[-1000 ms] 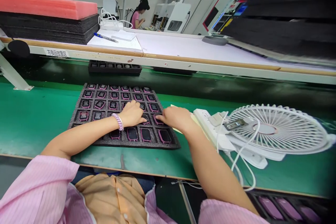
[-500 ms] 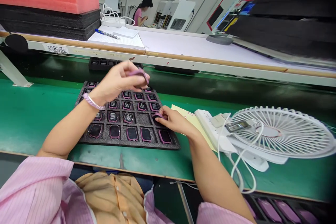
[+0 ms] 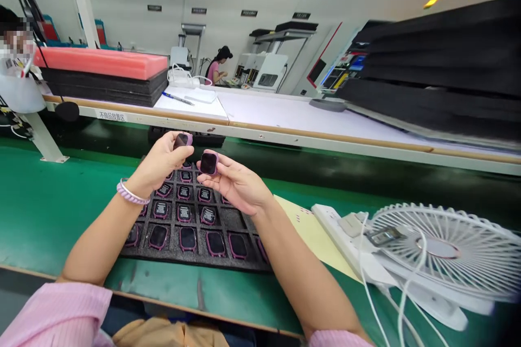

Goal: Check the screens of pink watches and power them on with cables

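Note:
Above the black foam tray, my left hand grips a purple-framed smartwatch body between thumb and fingers. Close beside it, my right hand holds a second purple smartwatch body, its dark screen turned up toward me. The two watches are apart. Rows of similar purple watches fill most of the tray's compartments; several in the upper rows show lit text, while those in the front row are dark. One compartment right of the middle holds no watch. My forearms and hands cover parts of the tray.
To the right lie a yellow sheet, a white power strip with cables, and a white fan. A shelf runs behind, bearing red and black foam, paper and a pen. Another person sits in the background.
My right hand has lifted a watch out of the tray and brought it up beside my left hand. My left hand has moved left with its watch. The view has tilted up.

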A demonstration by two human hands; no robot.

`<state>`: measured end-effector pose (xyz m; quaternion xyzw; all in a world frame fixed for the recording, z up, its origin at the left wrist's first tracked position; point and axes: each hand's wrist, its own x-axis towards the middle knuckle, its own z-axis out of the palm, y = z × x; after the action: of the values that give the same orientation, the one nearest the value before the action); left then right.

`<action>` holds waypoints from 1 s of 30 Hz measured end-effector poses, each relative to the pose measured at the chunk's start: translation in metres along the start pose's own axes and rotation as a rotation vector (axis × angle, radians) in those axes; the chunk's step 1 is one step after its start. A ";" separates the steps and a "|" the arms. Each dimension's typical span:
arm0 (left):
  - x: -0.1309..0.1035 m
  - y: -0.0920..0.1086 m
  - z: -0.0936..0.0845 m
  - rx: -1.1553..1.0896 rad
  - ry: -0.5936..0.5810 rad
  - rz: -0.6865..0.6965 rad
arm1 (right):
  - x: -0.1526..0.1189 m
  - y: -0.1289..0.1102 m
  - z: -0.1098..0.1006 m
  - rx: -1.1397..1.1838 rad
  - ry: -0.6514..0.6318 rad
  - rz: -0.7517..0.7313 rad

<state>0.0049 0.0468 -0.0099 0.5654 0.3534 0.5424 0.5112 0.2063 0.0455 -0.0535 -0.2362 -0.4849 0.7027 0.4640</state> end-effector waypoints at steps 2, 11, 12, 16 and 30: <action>-0.003 0.003 -0.001 0.088 0.036 0.120 | 0.002 -0.008 0.013 -0.024 -0.030 -0.083; -0.007 -0.010 -0.003 0.463 0.138 0.342 | 0.000 -0.003 0.022 -0.047 -0.104 -0.214; -0.007 -0.011 -0.002 0.477 0.137 0.350 | 0.000 -0.003 0.021 -0.035 -0.105 -0.207; -0.011 -0.010 0.003 0.537 0.161 0.367 | -0.001 -0.007 0.016 0.007 -0.119 -0.180; -0.016 -0.006 0.007 0.630 0.173 0.368 | 0.003 -0.003 0.016 0.012 -0.053 -0.215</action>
<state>0.0097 0.0317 -0.0192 0.7011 0.4373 0.5356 0.1742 0.1938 0.0416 -0.0442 -0.1612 -0.5153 0.6578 0.5252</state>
